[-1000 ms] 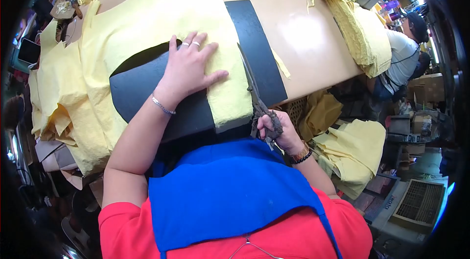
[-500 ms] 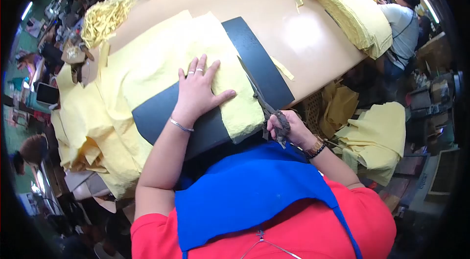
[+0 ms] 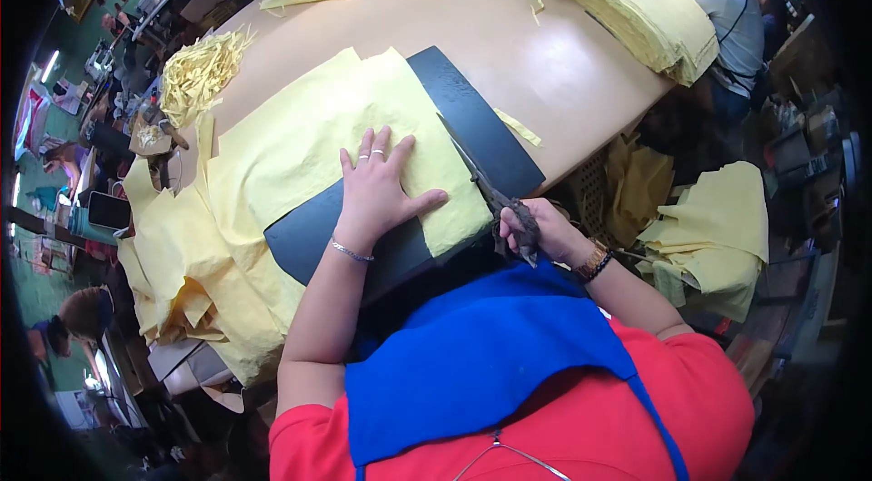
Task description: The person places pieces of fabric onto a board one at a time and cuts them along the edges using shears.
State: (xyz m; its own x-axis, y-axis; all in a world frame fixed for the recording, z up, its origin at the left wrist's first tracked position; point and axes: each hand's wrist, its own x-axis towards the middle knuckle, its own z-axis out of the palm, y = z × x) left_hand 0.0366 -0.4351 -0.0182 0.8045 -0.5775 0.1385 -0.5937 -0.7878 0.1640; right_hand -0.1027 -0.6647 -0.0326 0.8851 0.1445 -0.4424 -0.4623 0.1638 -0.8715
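Observation:
My left hand lies flat with fingers spread, pressing on a yellow sheet of fabric or leather. Under the sheet is a dark board, showing on both sides of it. Dark shears with wrapped-looking handles are gripped in my right hand, close to the table's front edge. Their blades point away from me along the sheet's right edge. I cannot tell how far apart the blades are.
Yellow strips are heaped at the far left, and a thick yellow stack stands at the far right near a co-worker. One loose strip lies beyond the board. More yellow pieces hang at right, below table height.
The view has shifted slightly, bringing more of a striped-shirted person into sight at the far side. Both hands, the sheet and the shears keep nearly the same arrangement.

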